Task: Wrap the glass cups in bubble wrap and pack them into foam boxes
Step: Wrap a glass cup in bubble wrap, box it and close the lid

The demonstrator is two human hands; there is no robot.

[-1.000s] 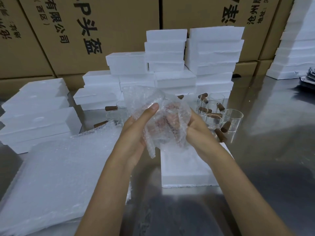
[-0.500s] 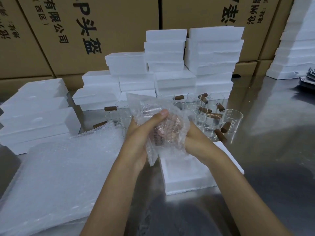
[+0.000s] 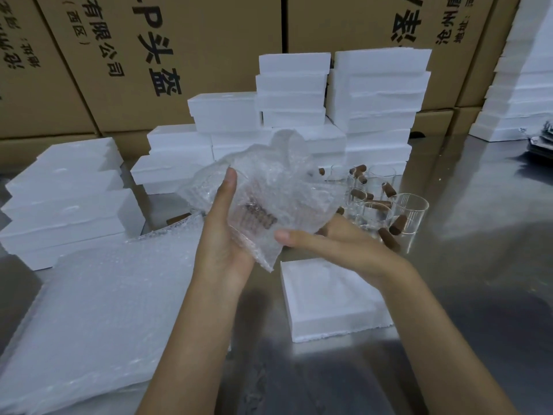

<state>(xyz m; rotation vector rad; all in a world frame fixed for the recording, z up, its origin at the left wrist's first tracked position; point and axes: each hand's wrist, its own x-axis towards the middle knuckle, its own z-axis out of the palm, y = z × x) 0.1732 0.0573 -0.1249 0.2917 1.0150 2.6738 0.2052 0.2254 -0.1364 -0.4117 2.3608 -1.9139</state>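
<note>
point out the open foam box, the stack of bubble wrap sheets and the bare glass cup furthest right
open foam box (image 3: 329,298): head view, on its recessed floor.
stack of bubble wrap sheets (image 3: 98,310): head view, on the top sheet's middle.
bare glass cup furthest right (image 3: 414,215): head view, on its clear side wall.

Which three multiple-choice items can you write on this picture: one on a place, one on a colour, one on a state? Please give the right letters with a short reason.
1. Where does the open foam box lie?
A. On the metal table below the right hand
B. On top of the tallest foam stack
C. On the bubble wrap pile

2. What colour are the handles of the bare glass cups?
A. Blue
B. Brown
C. White

3. In what state is the cup in the hands?
A. Bare
B. Packed in foam
C. Covered by a bubble wrap sheet

Answers: 1 A, it lies on the table under the right hand. 2 B, the handles are brown. 3 C, the left hand and the right hand hold the sheet around it.
</note>
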